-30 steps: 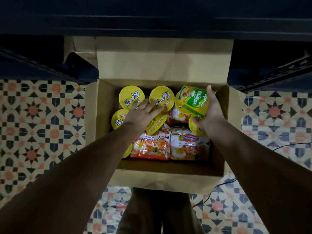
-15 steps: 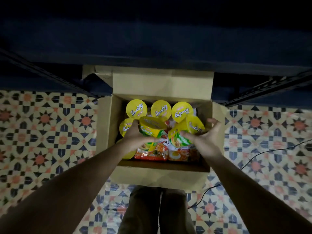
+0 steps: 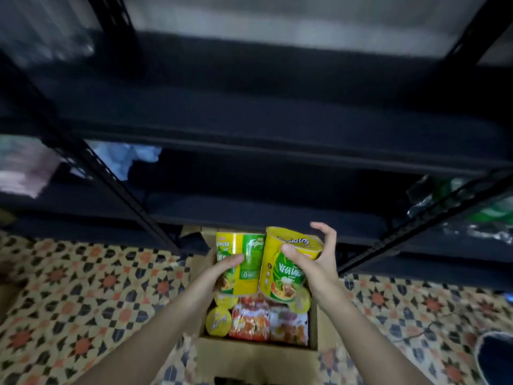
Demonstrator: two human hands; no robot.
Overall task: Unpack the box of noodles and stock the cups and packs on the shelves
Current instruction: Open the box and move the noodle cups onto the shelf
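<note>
Two noodle cups, one in each hand, are held side by side above the open cardboard box (image 3: 258,357), lids tilted toward the dark shelves (image 3: 277,215) just beyond the fingertips, apparently bound for them. The left hand (image 3: 222,269) wraps the left cup (image 3: 244,257); the right hand (image 3: 313,262) clamps the right cup (image 3: 286,268), thumb across its front. Below the wrists, another cup (image 3: 218,321) and noodle packs (image 3: 268,322) wait in the box on the patterned floor (image 3: 83,301).

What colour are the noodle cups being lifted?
Yellow with green panels, on both cups, clearest in the head view.
</note>
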